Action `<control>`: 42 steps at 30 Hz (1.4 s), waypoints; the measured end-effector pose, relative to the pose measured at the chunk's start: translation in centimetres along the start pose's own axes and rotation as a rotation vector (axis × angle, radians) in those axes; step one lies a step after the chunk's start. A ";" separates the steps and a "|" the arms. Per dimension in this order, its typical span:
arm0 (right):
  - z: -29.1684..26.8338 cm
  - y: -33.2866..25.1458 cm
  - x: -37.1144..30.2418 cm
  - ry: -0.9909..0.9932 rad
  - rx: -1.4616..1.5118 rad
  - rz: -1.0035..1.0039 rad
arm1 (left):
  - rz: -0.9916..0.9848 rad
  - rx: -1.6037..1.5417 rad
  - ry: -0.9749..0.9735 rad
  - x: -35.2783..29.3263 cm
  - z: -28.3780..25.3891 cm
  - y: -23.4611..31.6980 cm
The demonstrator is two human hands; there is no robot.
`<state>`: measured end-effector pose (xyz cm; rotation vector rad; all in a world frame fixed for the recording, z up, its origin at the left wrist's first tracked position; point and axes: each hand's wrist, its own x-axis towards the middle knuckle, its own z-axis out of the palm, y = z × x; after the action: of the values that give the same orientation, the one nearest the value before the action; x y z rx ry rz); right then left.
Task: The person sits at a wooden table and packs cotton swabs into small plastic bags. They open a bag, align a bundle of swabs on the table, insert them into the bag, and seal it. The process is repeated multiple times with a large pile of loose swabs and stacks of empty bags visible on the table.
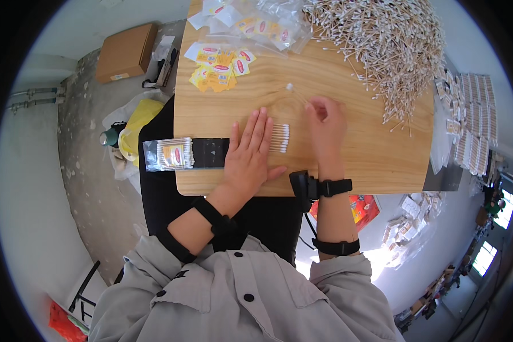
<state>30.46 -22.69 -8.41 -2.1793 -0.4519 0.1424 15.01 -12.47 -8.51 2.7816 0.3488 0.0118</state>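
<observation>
Head view: left hand (pixel 248 154) flat beside swab row (pixel 279 138) — right hand (pixel 325 122) pinches 1 swab (pixel 295 94), bare tabletop (pixel 376 154) around.

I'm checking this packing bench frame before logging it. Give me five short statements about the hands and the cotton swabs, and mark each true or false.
1. The left hand lies flat, palm down, on the wooden table. True.
2. The right hand holds a pair of scissors. False: it pinches a single cotton swab in its fingers.
3. A short row of aligned swabs lies just past the left hand's fingertips. True.
4. The big loose pile of swabs sits at the table's near left corner. False: it is at the far right.
5. The filled clear packet of swabs lies under the right hand. False: it lies at the table's left edge, apart from both hands.
</observation>
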 end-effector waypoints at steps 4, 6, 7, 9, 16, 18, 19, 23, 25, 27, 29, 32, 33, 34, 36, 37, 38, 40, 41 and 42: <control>3.3 0.2 -3.5 0.091 1.004 0.187 | 0.006 -0.019 0.011 -0.2 0.3 -0.1; 4.5 -1.0 -5.7 -0.003 0.783 0.074 | 0.003 -0.011 0.008 -0.5 0.2 -0.3; 5.0 -1.9 -6.6 -0.051 0.679 0.020 | 0.001 -0.009 0.043 -0.7 0.3 -0.5; 5.3 -2.6 -7.3 -0.057 0.555 -0.051 | 0.002 -0.007 0.105 -1.2 0.3 -0.8; 8.1 -6.1 -9.5 -0.095 0.568 -0.094 | -0.023 0.144 0.095 -4.7 -1.0 -3.8; 8.3 -6.2 -9.5 -0.123 0.622 -0.082 | -0.050 0.139 0.098 -5.3 -1.2 -4.2; 8.3 -5.8 -9.4 -0.067 0.612 -0.067 | -0.050 0.121 0.082 -5.5 -1.3 -4.4; 5.8 -3.4 -6.7 0.140 0.301 0.053 | -0.076 0.105 0.057 -6.1 -1.4 -4.6; 3.7 -1.2 -4.3 0.223 -0.048 -0.064 | -0.072 0.099 0.060 -6.4 -1.5 -4.5; 2.0 -0.1 -2.4 0.183 -0.189 -0.100 | -0.061 0.062 0.066 -6.6 -1.7 -4.5; 1.4 0.3 -1.7 0.130 -0.288 -0.110 | -0.059 0.072 0.043 -6.8 -1.8 -4.7; 1.6 0.3 -1.2 0.111 -0.325 -0.124 | -0.062 0.067 0.059 -7.6 -1.7 -5.1; 1.8 0.6 -1.2 0.142 -0.307 -0.149 | -0.059 0.059 0.083 -7.4 -1.6 -5.0; 1.9 0.9 -1.0 0.174 -0.289 -0.174 | -0.058 0.057 0.087 -7.4 -1.6 -5.0; 1.9 1.0 -0.9 0.196 -0.243 -0.120 | -0.072 0.044 0.082 -7.3 -1.7 -5.1; 1.9 0.7 -0.9 0.208 -0.220 -0.093 | -0.078 0.037 0.078 -7.2 -1.7 -5.0; 2.0 0.7 -0.9 0.181 -0.232 -0.092 | -0.087 0.041 0.076 -7.3 -1.7 -5.1; 1.5 0.9 -0.8 0.143 -0.270 -0.090 | -0.091 0.040 0.079 -7.3 -1.7 -5.1; 1.4 1.0 -0.8 0.146 -0.288 -0.096 | -0.089 0.043 0.077 -7.3 -1.7 -5.0; 1.6 0.7 -1.1 0.146 -0.301 -0.100 | -0.090 0.052 0.073 -7.3 -1.8 -5.1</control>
<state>29.18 -22.31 -9.96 -2.4339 -0.5243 -0.1486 6.61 -8.98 -8.21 2.8193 0.4992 0.0841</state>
